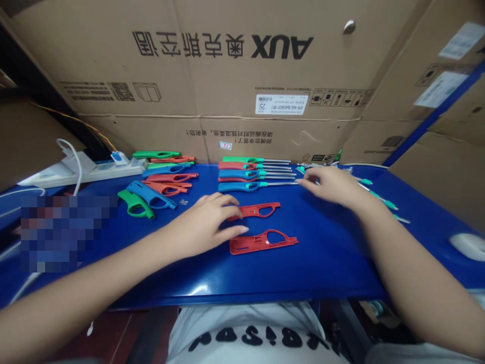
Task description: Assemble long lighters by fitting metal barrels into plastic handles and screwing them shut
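Note:
Two red half shells lie on the blue table (322, 263), the upper one (261, 210) partly under my fingers and the lower one (265, 241) nearer to me. My left hand (212, 222) is open at their left ends, fingers apart and curved. Farther right, my right hand (322, 184) has thumb and fingertips close together near the tip of a blue lighter (246, 186) and the small parts behind; whether it pinches anything is too small to tell. Several assembled lighters with metal rods lie in a row beside it.
Several green, blue and orange shells (151, 194) are piled at the left, near tiny metal pieces (184, 202). A power strip (94, 174) stands behind them. Teal-tipped rods (382, 199) and a white mouse (469, 245) lie at the right. Cardboard (212, 108) walls the back.

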`<state>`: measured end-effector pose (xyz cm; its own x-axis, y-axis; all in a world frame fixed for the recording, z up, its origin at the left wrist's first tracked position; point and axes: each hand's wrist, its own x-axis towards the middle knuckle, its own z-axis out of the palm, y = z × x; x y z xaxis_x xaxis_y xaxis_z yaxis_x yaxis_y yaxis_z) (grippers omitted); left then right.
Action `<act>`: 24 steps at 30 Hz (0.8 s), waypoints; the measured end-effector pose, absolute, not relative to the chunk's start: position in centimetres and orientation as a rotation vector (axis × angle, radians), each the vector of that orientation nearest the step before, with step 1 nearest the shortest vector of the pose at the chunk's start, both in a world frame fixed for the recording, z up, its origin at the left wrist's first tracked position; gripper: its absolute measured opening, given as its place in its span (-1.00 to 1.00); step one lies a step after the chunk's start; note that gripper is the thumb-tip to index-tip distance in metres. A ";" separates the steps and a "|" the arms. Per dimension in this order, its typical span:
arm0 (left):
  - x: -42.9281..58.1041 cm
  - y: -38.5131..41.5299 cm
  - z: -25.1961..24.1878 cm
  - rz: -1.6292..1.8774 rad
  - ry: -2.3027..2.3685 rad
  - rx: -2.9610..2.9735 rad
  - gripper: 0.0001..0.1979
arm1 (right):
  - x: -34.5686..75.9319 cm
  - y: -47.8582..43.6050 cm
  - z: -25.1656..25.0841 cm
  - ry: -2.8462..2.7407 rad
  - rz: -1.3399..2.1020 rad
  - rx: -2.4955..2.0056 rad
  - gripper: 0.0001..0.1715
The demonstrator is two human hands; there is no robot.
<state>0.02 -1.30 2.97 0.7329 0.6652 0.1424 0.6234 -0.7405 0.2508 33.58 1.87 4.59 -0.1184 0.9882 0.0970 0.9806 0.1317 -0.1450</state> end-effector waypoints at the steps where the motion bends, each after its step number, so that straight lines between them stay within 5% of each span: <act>1: 0.2 -1.8 3.2 0.312 1.008 2.752 -0.62 | 34.5 2.3 4.7 -2.097 -0.006 -2.184 -0.64; 4: 0.7 -2.6 3.0 0.275 0.985 2.799 -0.56 | 36.7 3.5 4.2 -1.936 -0.042 -2.403 -0.78; 9: 0.5 -1.7 1.9 0.180 0.960 2.837 -0.76 | 37.8 4.8 2.4 -1.923 0.068 -2.464 -0.95; 24: -0.3 -0.8 1.4 0.333 0.781 2.792 -0.75 | 37.1 3.7 3.5 -1.697 -0.099 -1.971 -0.89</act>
<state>-0.28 -0.77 1.41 0.8329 0.5308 0.1563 0.4804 -0.8338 0.2719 37.14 3.73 3.50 0.2075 0.8979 0.3881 0.9370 -0.0685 -0.3425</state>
